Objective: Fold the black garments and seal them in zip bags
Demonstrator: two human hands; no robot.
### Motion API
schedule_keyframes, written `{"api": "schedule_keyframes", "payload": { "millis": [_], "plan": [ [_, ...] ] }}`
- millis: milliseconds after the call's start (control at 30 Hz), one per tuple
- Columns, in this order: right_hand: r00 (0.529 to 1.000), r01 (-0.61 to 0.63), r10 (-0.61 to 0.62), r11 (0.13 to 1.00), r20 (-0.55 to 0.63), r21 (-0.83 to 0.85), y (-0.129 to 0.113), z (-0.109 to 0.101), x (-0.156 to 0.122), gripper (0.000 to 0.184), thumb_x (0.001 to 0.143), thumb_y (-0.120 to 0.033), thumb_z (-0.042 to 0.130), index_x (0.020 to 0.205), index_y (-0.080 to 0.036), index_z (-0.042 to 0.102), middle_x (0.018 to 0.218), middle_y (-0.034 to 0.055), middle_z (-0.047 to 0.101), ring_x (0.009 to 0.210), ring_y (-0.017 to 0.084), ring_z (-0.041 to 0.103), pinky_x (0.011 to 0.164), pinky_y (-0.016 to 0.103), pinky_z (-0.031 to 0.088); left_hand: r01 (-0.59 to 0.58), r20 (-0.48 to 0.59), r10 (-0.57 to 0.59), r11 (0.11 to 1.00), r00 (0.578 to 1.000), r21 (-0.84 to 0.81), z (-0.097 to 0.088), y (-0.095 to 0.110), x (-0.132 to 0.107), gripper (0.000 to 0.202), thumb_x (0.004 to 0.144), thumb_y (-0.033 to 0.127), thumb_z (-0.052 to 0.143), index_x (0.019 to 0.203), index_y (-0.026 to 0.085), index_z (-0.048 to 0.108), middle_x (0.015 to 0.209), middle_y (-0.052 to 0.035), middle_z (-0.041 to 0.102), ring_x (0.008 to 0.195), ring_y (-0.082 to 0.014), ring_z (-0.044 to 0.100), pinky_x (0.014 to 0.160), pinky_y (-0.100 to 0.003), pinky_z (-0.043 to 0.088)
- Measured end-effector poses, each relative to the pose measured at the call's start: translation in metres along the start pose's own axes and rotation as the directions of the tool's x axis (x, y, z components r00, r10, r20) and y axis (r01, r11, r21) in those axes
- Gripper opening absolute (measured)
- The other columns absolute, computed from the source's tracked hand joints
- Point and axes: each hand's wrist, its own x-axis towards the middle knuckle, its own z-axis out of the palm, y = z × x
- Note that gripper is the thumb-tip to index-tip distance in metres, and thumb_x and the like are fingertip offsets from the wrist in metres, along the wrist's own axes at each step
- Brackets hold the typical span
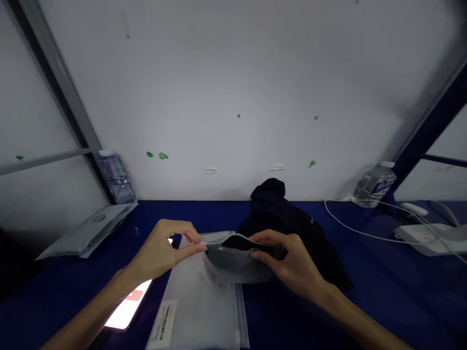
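My left hand pinches the left edge of a frosted grey zip bag at its mouth. My right hand grips the bag's right side, fingers curled over the opening, where something dark shows inside. The bag is held just above a larger clear plastic bag with a white label, lying flat on the blue table. A dark garment is heaped right behind my hands.
A lit phone lies under my left forearm. Grey packets and a water bottle sit at the back left. Another bottle, a white cable and a white power strip occupy the right. A white wall closes the back.
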Motion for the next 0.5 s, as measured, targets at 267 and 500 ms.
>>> {"api": "schedule_keyframes", "payload": {
  "millis": [267, 500],
  "plan": [
    [0.997, 0.070, -0.071, 0.991, -0.002, -0.116, -0.002, 0.003, -0.002, 0.013, 0.086, -0.023, 0.072, 0.098, -0.029, 0.073, 0.090, -0.0030, 0.078, 0.079, 0.018, 0.073, 0.070, 0.029, 0.052, -0.086, 0.003, 0.086, 0.995, 0.996, -0.047, 0.008, 0.001, -0.004, 0.010, 0.084, 0.027, 0.074, 0.076, 0.022, 0.074, 0.075, 0.0005, 0.073, 0.070, -0.0142, 0.066, 0.068, -0.026, 0.050],
    [0.991, 0.133, -0.132, 0.985, 0.014, -0.114, -0.002, 0.003, -0.001, 0.014, 0.087, -0.022, 0.069, 0.100, -0.027, 0.072, 0.092, -0.0019, 0.078, 0.082, 0.018, 0.073, 0.075, 0.029, 0.054, -0.110, -0.013, 0.109, 0.992, 0.994, -0.059, 0.012, 0.006, -0.005, 0.008, 0.083, 0.023, 0.075, 0.076, 0.020, 0.073, 0.078, -0.0001, 0.072, 0.071, -0.0136, 0.064, 0.068, -0.026, 0.050]
  ]
}}
